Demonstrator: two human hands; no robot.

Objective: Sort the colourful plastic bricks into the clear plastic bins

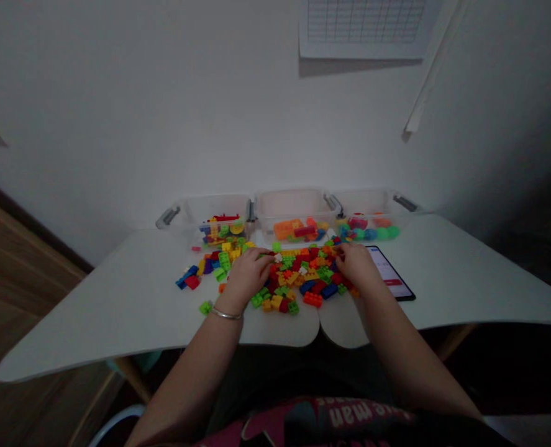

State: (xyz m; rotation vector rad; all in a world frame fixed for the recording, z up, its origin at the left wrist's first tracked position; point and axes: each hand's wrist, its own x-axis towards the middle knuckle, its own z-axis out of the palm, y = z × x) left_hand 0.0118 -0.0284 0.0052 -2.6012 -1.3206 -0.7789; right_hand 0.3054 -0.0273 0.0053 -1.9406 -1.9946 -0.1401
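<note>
There is only one view, from a camera on the person's head. It looks forward and down over the white desk [466,273] toward the wall [163,93] behind it, close enough that both forearms fill the lower part.

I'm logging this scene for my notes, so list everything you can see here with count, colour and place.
building bricks: many, mixed red, yellow, green, blue, orange; loose pile mid-table
clear plastic bins: three, in a row at the table's far edge, each holding coloured pieces
smartphone: one, black, screen lit; right of the pile
table: one, white, against the wall
gridded sheet: one, white, on the wall above
bracelet: one, silver, left wrist
left hand: on the pile's left side
right hand: on the pile's right side, beside the smartphone
</note>
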